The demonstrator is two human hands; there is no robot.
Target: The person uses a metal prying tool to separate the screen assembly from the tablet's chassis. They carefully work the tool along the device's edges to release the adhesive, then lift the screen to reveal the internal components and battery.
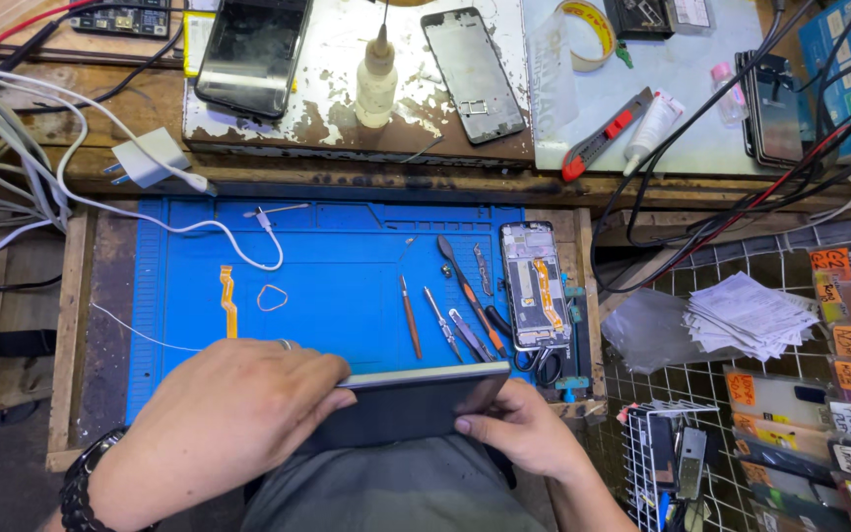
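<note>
The left hand (233, 409) lies flat over the left part of a dark phone (416, 402), fingers together and curled over its top edge, a ring on one finger; the right hand (524, 433) pinches the phone's right end, thumb on the face and fingers beneath; the phone is held level just below the near edge of the blue work mat (347, 266), above the person's lap. On the mat, just beyond the phone, lie a row of small tools: a brown-handled pick (411, 315), tweezers (442, 323) and a red-handled screwdriver (465, 286); at the mat's right edge rests an opened phone frame (534, 286) with an orange flex strip inside; towards the mat's left lie an orange flex cable (229, 300) and a small loop of wire (271, 298); a white charging cable (219, 232) trails across the mat's upper left; beyond the mat's far edge, on a worn board, stand a white glue bottle (377, 84) and another dark phone (253, 54).
</note>
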